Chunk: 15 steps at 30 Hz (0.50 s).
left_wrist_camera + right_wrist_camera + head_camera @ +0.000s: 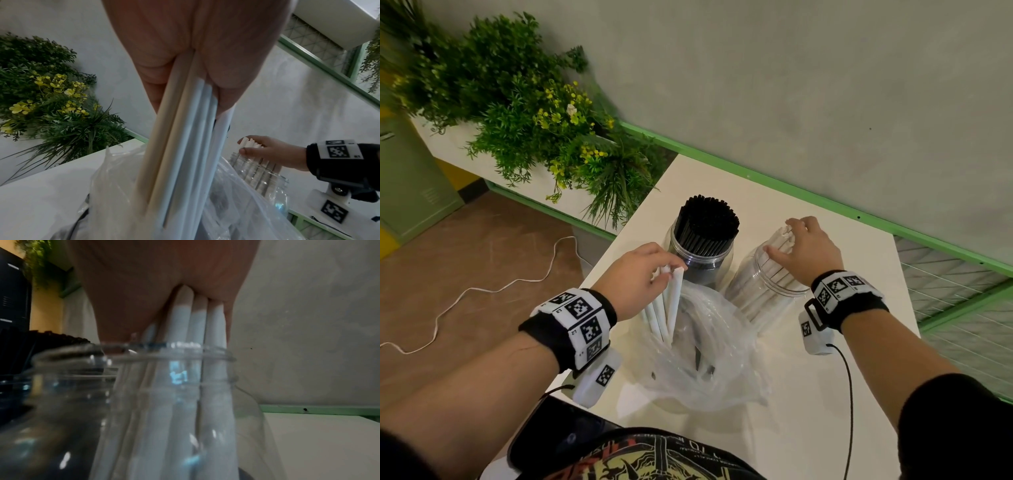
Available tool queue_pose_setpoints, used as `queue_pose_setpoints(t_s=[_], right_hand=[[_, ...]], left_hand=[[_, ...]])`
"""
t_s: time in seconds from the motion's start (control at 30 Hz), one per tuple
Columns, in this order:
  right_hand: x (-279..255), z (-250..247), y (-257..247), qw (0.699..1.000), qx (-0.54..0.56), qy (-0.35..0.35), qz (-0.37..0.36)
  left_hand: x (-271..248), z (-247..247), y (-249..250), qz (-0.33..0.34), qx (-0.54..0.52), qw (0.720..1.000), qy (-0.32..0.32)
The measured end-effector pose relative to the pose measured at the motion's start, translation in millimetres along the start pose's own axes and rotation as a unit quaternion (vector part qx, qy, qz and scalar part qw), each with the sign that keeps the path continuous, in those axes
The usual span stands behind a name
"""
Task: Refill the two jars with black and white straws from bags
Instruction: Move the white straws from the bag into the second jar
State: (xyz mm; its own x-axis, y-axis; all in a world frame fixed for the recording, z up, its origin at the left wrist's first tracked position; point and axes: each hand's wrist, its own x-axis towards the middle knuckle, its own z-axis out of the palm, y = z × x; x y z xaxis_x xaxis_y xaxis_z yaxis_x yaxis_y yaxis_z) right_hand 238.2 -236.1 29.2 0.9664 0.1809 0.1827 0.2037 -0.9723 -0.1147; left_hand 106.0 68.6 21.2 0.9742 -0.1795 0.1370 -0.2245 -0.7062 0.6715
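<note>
White tabletop (825, 394) against a grey wall, green trim, fake plants to the left. We hold white straws in both hands. Our left hand (635, 274) is clenched round a bunch of white straws (666, 308) whose lower ends sit in the clear plastic bag (705, 359) at the near edge. Our right hand (806, 251) grasps a second white bunch (195, 324) already standing in the right jar (767, 291). That jar lies right and slightly forward of the left grip, just past the bag. Long axis of the left bunch is near upright, tilted a little, so it likely needs a lift clear of the bag, then a short carry right. The left jar (700, 260) is packed with black straws (707, 222). Jars are clear, ribbed at the neck; straws matte, stiff, tubular; bag thin and crinkly, may snag.
</note>
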Motion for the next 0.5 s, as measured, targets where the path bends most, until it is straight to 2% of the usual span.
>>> queue_pose_setpoints(t_s=[0.1,0.27,0.3,0.43,0.5], right_hand=[[-1.7,-1.1,-3.2,1.000,-0.002,0.003,0.009],[-2.7,-7.7,-3.4,0.986,0.046,0.158,-0.042],[-0.7,-11.0,-4.4,0.985,0.043,0.164,-0.041],[9.7,-10.3,-0.6,0.997,0.051,0.053,-0.003],[12.4,-10.1,0.5,0.995,0.091,0.036,0.003]], left_hand=[[0.3,0.4,1.1,-0.002,0.003,1.000,-0.001],[-1.5,0.1,0.6,-0.002,-0.003,1.000,0.001],[-1.7,-0.1,0.0,-0.001,-0.001,1.000,0.002],[-0.7,-0.1,0.5,-0.002,-0.003,1.000,0.003],[-1.1,0.0,0.3,-0.001,-0.001,1.000,0.002]])
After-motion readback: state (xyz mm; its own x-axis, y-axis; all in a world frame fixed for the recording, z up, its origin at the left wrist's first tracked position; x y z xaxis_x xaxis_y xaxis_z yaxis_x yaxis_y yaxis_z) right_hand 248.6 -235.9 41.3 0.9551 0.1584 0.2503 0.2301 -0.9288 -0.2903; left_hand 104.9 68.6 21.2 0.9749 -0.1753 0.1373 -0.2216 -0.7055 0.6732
